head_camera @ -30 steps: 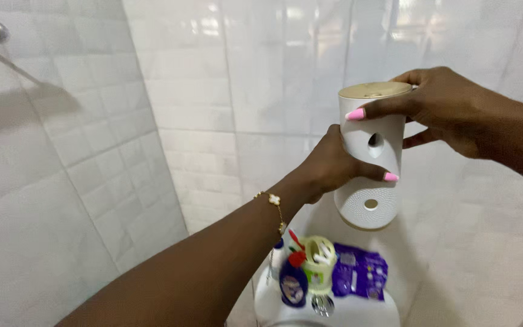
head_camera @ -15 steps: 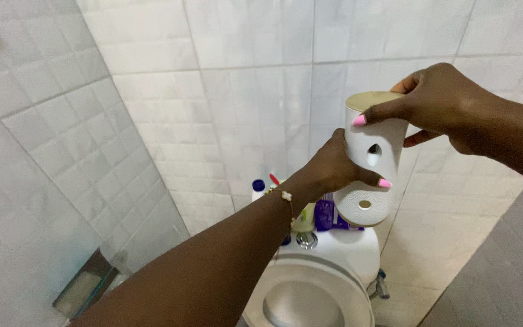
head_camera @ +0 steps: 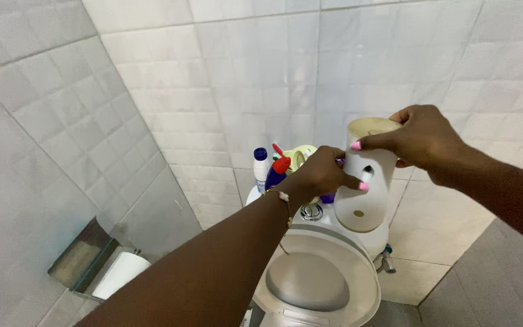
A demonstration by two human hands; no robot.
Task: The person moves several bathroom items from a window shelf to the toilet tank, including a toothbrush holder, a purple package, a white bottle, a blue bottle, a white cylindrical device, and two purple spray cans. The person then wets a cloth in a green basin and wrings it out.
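I hold a white cylindrical dispenser-like container (head_camera: 365, 181) with a hole in its front and a round base, lifted above the toilet cistern (head_camera: 310, 213). My right hand (head_camera: 426, 140) grips its top from the right. My left hand (head_camera: 319, 174), with a gold bracelet at the wrist, grips its left side near the hole. Behind my left hand, several bottles stand on the cistern: a white bottle with a blue cap (head_camera: 261, 166) and a spray bottle with a red trigger (head_camera: 278, 166).
The white toilet (head_camera: 317, 280) stands below with its seat lid raised. A toilet paper roll (head_camera: 120, 274) sits in a metal wall holder (head_camera: 78, 254) at lower left. White tiled walls surround the corner; a valve (head_camera: 386, 260) sits right of the bowl.
The view has tilted down, so the toilet bowl and paper holder now show. Both hands with the white container sit lower in the frame, still gripping it the same way.
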